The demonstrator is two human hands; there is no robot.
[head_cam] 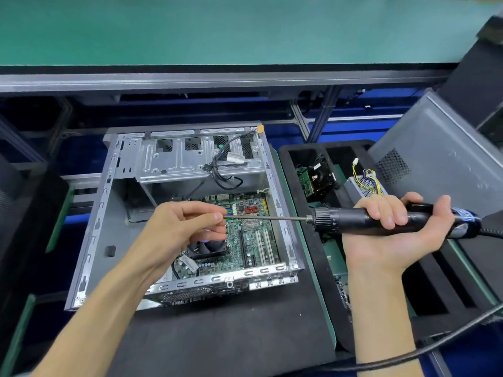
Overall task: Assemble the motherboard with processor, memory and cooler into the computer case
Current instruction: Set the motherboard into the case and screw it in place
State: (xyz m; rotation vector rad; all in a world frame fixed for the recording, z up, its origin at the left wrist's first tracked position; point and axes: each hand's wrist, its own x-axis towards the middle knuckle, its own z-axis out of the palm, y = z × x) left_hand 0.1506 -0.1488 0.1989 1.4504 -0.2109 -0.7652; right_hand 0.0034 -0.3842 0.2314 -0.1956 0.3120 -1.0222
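So the motherboard [245, 235] is already sitting down in the open computer case [179, 213], which lies flat on the dark mat of the table [231, 336], and the black cooler [208, 247] is on the board, mostly hidden under the left hand [185, 232]. That hand has its thumb and fingertips pinched together right at the tip of the long bit [266, 219], looks to me like it's seating a screw on there, but the screw itself is too small to make out. The right hand [394, 229] is wrapped around the black body of the electric screwdriver [381, 220], held sideways above the case's right wall, cable trailing off to the right. Handling-wise: the board is a thin, stiff-ish PCB that will flex if you lean on it, and it's packed with fragile stuff (slots, sockets, tiny parts), so I'd only ever touch it by the bare edges or press near the mounting holes, never on the cooler or the slots. The driver is chunky and probably a bit top-heavy with that cable tugging, so a full grip mid-body like this makes sense. The bit is skinny and slick, so steadying it at the tip is smart. Off to the right there's a foam tray [353, 151] with a hard drive [318, 178] and a power supply [364, 186].
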